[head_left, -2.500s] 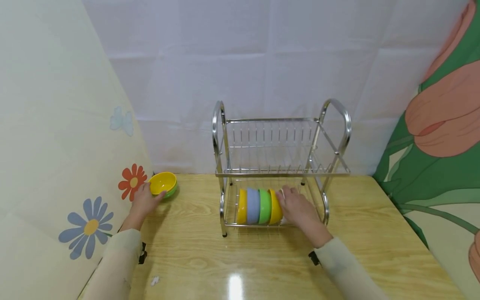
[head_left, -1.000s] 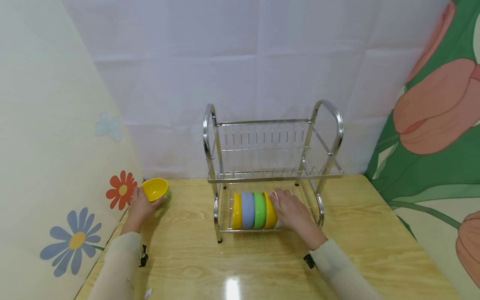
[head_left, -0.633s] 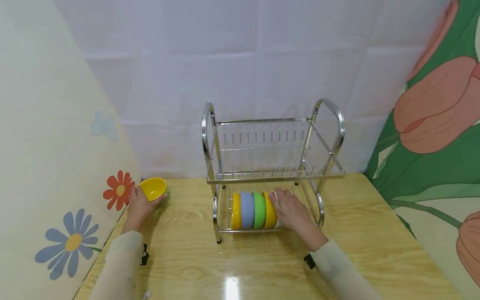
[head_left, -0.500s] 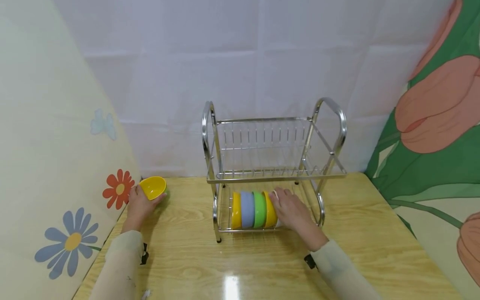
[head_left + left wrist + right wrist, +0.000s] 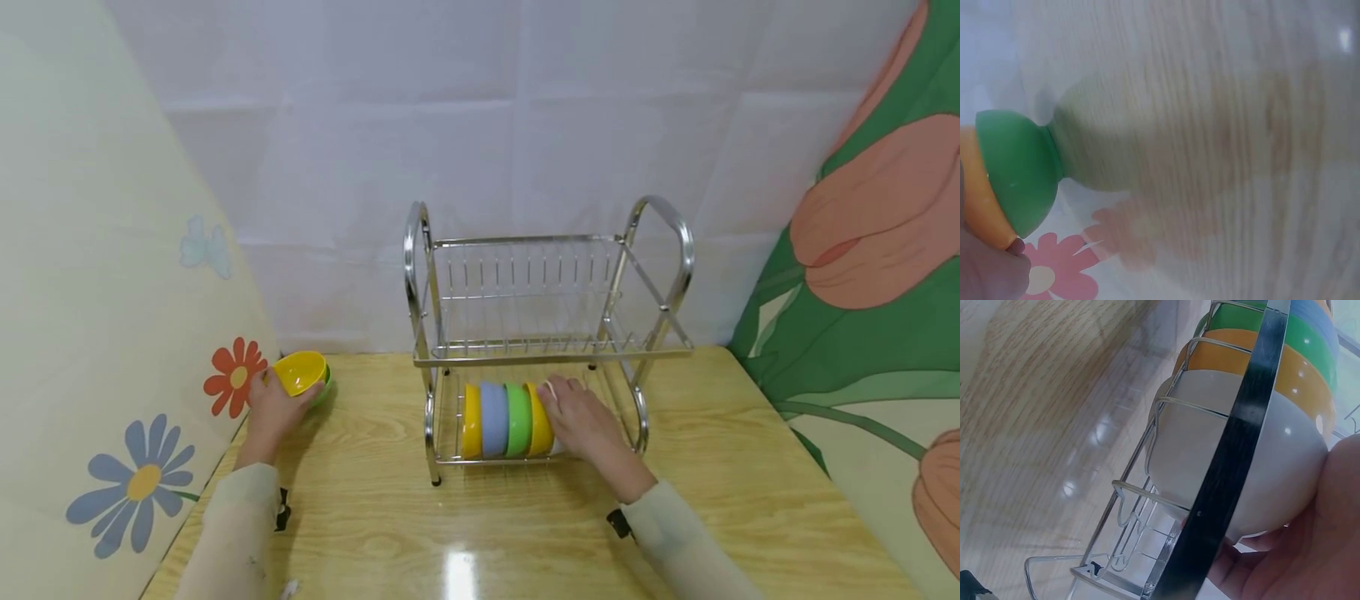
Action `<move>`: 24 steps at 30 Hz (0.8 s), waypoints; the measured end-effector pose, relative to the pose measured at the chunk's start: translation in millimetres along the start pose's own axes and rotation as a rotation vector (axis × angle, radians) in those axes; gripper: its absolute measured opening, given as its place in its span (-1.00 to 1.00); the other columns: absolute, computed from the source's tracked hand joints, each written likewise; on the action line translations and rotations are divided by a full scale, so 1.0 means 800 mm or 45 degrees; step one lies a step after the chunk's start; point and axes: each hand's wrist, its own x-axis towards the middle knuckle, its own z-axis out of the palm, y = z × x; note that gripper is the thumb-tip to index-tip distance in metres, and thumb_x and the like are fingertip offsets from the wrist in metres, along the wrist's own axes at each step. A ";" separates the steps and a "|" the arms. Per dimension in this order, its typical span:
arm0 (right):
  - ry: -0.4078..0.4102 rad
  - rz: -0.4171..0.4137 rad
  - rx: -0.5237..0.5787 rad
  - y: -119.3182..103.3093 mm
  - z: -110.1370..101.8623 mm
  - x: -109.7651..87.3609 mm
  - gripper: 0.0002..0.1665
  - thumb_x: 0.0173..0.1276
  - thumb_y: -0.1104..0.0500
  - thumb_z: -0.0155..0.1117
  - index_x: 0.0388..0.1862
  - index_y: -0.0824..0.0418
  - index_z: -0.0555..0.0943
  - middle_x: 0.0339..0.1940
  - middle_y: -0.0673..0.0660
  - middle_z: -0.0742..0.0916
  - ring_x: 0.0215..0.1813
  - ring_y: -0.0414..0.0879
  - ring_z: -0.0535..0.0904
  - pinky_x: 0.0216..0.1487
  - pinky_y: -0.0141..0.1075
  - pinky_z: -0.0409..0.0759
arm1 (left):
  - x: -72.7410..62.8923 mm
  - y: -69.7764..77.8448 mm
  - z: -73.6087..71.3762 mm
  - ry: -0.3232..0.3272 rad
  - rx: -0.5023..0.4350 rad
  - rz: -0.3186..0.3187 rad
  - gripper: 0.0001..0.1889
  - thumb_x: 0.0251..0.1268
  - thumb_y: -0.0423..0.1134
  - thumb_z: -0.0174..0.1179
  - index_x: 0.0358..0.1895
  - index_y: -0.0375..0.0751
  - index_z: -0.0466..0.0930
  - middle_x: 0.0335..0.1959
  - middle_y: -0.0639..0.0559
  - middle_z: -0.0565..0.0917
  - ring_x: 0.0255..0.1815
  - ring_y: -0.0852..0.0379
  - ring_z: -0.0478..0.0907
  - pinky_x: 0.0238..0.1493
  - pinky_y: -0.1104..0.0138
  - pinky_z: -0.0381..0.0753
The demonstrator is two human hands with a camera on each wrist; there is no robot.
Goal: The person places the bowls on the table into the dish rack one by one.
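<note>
Left grip (image 5: 272, 406) curls round a yellow bowl (image 5: 300, 372) nested in a green bowl (image 5: 322, 388), tipping both at the bench's (image 5: 525, 533) far left corner. Left wrist view: that green bowl (image 5: 1019, 172) shows its underside, the yellow rim pinched by fingertips (image 5: 1016, 247). Right wrist view: right grip (image 5: 1310, 562) cups a white bowl (image 5: 1235, 456) on edge in the rack's (image 5: 1241, 431) wires, beside the other stacked bowls.

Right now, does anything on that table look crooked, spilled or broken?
Nothing spilled or broken. One oddity: the yellow bowl gripped by the left hand is tipped, over a green bowl. In the rack, bowls stand neatly on edge, the right hand holding the white bowl.
</note>
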 end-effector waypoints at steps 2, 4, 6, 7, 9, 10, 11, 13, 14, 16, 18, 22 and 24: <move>-0.010 0.011 -0.006 0.000 -0.001 0.000 -0.09 0.62 -0.36 -0.56 0.54 0.24 0.28 0.33 0.38 0.54 0.21 0.36 0.54 0.20 0.24 0.53 | -0.002 0.001 -0.004 0.004 0.000 0.010 0.24 0.28 0.30 0.24 0.57 -0.55 -0.33 0.54 -0.52 -0.17 0.42 -0.50 0.05 0.45 -0.31 0.15; -0.018 0.021 -0.011 0.000 -0.002 0.000 -0.14 0.65 -0.32 -0.51 0.56 0.24 0.25 0.34 0.39 0.53 0.22 0.38 0.53 0.21 0.25 0.51 | -0.003 0.001 -0.007 0.012 0.007 0.024 0.24 0.28 0.32 0.22 0.56 -0.55 -0.30 0.54 -0.52 -0.18 0.42 -0.50 0.05 0.43 -0.32 0.17; -0.021 0.029 -0.016 -0.002 -0.003 -0.001 -0.19 0.67 -0.27 -0.45 0.58 0.24 0.22 0.35 0.39 0.53 0.23 0.38 0.53 0.21 0.26 0.51 | -0.004 0.000 -0.010 0.016 0.014 0.029 0.24 0.28 0.34 0.20 0.56 -0.56 -0.29 0.55 -0.52 -0.19 0.41 -0.51 0.06 0.42 -0.33 0.18; -0.022 0.030 -0.018 -0.002 -0.004 -0.001 -0.20 0.67 -0.27 -0.44 0.59 0.23 0.21 0.35 0.39 0.52 0.23 0.39 0.53 0.21 0.26 0.51 | -0.004 0.000 -0.012 0.017 0.022 0.027 0.24 0.28 0.36 0.19 0.56 -0.56 -0.28 0.55 -0.52 -0.19 0.41 -0.51 0.06 0.42 -0.33 0.18; -0.019 0.026 -0.021 -0.003 -0.005 -0.001 -0.18 0.66 -0.28 -0.46 0.59 0.24 0.20 0.35 0.40 0.52 0.22 0.39 0.53 0.20 0.26 0.51 | -0.006 -0.001 -0.015 0.011 0.024 0.008 0.25 0.27 0.39 0.18 0.57 -0.55 -0.27 0.55 -0.52 -0.19 0.41 -0.51 0.07 0.42 -0.33 0.19; -0.015 0.025 -0.024 -0.003 -0.005 -0.002 -0.16 0.66 -0.29 -0.47 0.60 0.24 0.20 0.35 0.40 0.53 0.22 0.39 0.53 0.19 0.26 0.52 | -0.007 0.000 -0.016 0.003 0.025 -0.005 0.25 0.27 0.40 0.16 0.57 -0.55 -0.27 0.55 -0.51 -0.19 0.40 -0.51 0.06 0.42 -0.33 0.18; -0.012 0.024 -0.030 -0.004 -0.005 -0.002 -0.15 0.65 -0.30 -0.49 0.60 0.24 0.20 0.35 0.40 0.53 0.22 0.39 0.54 0.18 0.25 0.53 | -0.008 0.000 -0.017 -0.002 0.031 -0.014 0.25 0.27 0.41 0.15 0.57 -0.55 -0.27 0.55 -0.52 -0.18 0.40 -0.51 0.06 0.42 -0.33 0.19; 0.001 0.022 -0.038 -0.004 -0.005 -0.002 -0.15 0.65 -0.30 -0.49 0.59 0.25 0.21 0.34 0.40 0.53 0.20 0.38 0.55 0.17 0.25 0.54 | -0.011 0.003 -0.021 -0.013 0.039 -0.025 0.26 0.26 0.43 0.14 0.57 -0.54 -0.27 0.54 -0.52 -0.17 0.40 -0.51 0.05 0.41 -0.33 0.20; 0.006 0.020 -0.042 -0.004 -0.005 -0.002 -0.16 0.66 -0.29 -0.48 0.59 0.25 0.21 0.34 0.40 0.54 0.19 0.38 0.55 0.16 0.25 0.54 | -0.013 0.004 -0.022 -0.017 0.041 -0.027 0.25 0.26 0.43 0.14 0.57 -0.54 -0.27 0.53 -0.53 -0.17 0.39 -0.51 0.04 0.41 -0.33 0.20; 0.015 0.024 -0.050 -0.004 -0.004 -0.002 -0.18 0.66 -0.28 -0.45 0.58 0.24 0.22 0.33 0.40 0.54 0.18 0.38 0.56 0.15 0.24 0.55 | -0.017 0.007 -0.026 -0.017 0.048 -0.025 0.24 0.27 0.41 0.14 0.57 -0.55 -0.27 0.53 -0.54 -0.16 0.39 -0.52 0.04 0.40 -0.33 0.21; 0.016 0.030 -0.053 -0.003 -0.003 -0.002 -0.18 0.66 -0.28 -0.45 0.58 0.24 0.23 0.33 0.40 0.54 0.18 0.38 0.56 0.15 0.23 0.55 | -0.022 0.011 -0.029 -0.007 0.050 -0.004 0.22 0.29 0.38 0.16 0.57 -0.54 -0.25 0.52 -0.55 -0.14 0.38 -0.53 0.05 0.39 -0.34 0.22; 0.007 0.049 -0.036 -0.003 -0.005 -0.003 -0.12 0.63 -0.33 -0.49 0.59 0.25 0.22 0.35 0.42 0.52 0.18 0.39 0.55 0.16 0.26 0.54 | -0.032 0.017 -0.036 0.033 0.078 0.073 0.18 0.30 0.33 0.20 0.57 -0.54 -0.21 0.50 -0.56 -0.07 0.39 -0.54 0.05 0.39 -0.35 0.22; -0.001 0.063 -0.027 -0.003 -0.007 -0.004 -0.10 0.62 -0.35 -0.51 0.59 0.24 0.20 0.38 0.42 0.50 0.20 0.40 0.55 0.18 0.27 0.52 | -0.036 0.019 -0.038 0.055 0.101 0.115 0.18 0.30 0.31 0.21 0.57 -0.53 -0.19 0.49 -0.57 -0.04 0.40 -0.54 0.05 0.38 -0.36 0.23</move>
